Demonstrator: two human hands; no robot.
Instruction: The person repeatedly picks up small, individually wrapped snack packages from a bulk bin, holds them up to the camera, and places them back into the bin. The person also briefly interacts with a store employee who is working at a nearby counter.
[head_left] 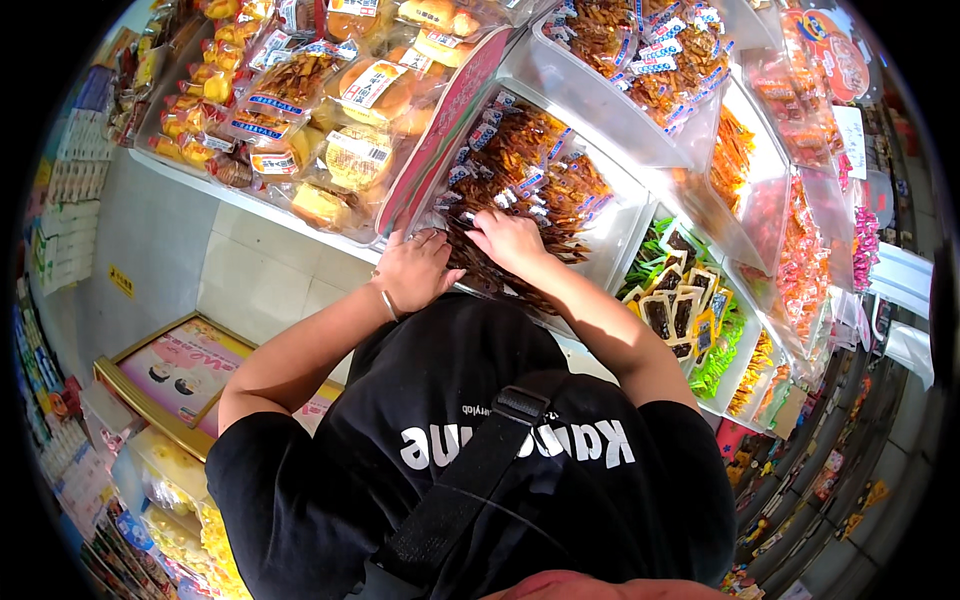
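A clear plastic bin (pixel 612 228) in front of me holds many small packets of brown strip-shaped snacks (pixel 525 150) with white and blue labels. My right hand (pixel 508 243) rests on the near packets, thumb and forefinger apart, fingertips touching them. At the bin's near left corner lies my left hand (pixel 415 265), fingers stretched out over the edge and thumb pointing toward the packets. A thin bracelet (pixel 388 303) circles my left wrist. Darker packets (pixel 490 268) lie between the two hands, partly in shadow.
A tray of packaged buns (pixel 365 90) stands to the left behind a red divider (pixel 445 130). More bins hold brown snack packets (pixel 655 60), orange packets (pixel 733 155) and green and black packets (pixel 690 300). A gold-framed case (pixel 160 365) stands low on the left.
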